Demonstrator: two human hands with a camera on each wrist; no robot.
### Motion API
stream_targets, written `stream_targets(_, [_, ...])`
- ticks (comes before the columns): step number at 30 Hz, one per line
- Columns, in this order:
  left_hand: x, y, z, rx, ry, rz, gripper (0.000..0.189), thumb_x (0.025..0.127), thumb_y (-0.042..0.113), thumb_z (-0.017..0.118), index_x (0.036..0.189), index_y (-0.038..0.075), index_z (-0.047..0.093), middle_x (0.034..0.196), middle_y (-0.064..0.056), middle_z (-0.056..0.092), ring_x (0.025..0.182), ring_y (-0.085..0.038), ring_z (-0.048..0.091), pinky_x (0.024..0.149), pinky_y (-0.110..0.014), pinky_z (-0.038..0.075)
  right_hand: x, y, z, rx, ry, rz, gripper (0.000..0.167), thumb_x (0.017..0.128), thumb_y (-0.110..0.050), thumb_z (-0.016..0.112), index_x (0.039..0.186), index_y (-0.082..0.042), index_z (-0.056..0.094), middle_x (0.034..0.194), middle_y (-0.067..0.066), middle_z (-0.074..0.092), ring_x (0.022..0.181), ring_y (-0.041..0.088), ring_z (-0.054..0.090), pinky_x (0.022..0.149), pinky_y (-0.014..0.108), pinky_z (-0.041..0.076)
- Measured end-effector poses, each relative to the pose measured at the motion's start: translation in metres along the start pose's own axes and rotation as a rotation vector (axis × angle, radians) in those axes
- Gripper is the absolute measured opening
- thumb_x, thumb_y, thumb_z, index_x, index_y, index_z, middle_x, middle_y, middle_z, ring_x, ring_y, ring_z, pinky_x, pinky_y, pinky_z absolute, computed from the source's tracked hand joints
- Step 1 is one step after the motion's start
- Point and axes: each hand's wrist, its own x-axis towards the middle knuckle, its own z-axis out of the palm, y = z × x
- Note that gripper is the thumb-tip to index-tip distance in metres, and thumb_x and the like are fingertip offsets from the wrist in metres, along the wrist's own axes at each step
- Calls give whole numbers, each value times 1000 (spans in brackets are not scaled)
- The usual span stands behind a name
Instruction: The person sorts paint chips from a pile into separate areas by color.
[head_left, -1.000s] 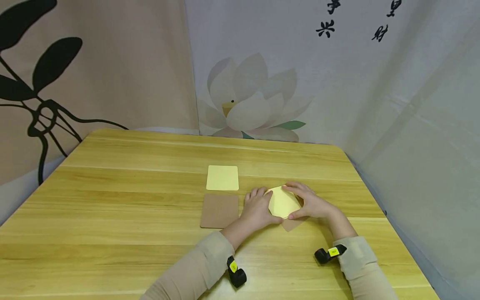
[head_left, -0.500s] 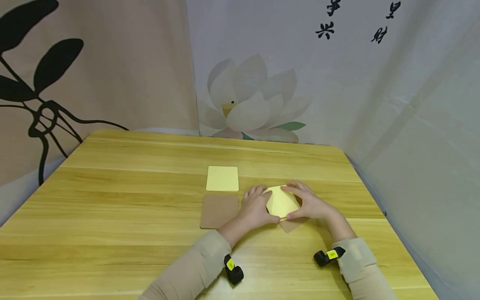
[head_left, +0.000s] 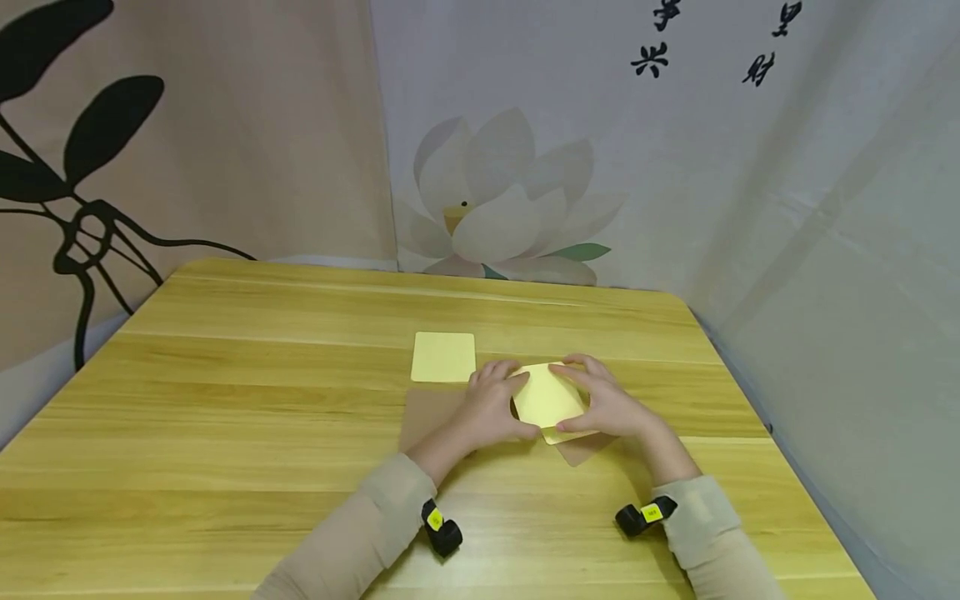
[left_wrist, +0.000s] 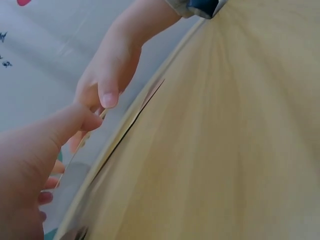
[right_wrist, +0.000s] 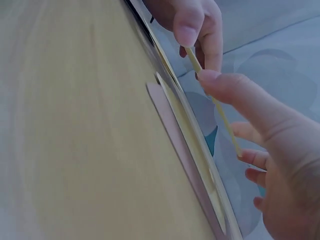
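Held card [head_left: 547,398]: yellow, raised off the table [head_left: 225,433]; left hand [head_left: 489,410] and right hand [head_left: 609,407] both pinch it by its rim, thumbs at the near side, fingers farther out; the two-sided hold probably keeps a thin sheet steady; below it, lower card [head_left: 564,436] lies over a brown card [head_left: 579,452], one corner toward the person; far card [head_left: 443,357] flat beyond; left card [head_left: 427,410], brown, partly hidden behind left hand; right table edge nearer than left; roomiest side, leftward.
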Motion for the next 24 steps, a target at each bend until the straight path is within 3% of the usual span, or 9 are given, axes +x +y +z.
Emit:
stream_targets(16, [-18,-36,-30,-7,9,-11,88,69,50,79,139,5,51,146,-9,37,133,-30,27,106,-54,19,32,-29,23,-42,43,-6,93,68,-54,81,145,-17,44,146,8,30,131,32,24,99,60,27])
stream_targets(24, [-25,-60,-44,10,14,-22,87,69,49,80,139,6,51,146,-8,38,133,-29,27,106,-55,17,55,-44,35,0,34,6,93,69,-52,82,145,-17,43,148,11,27,135,35,18,101,62,22])
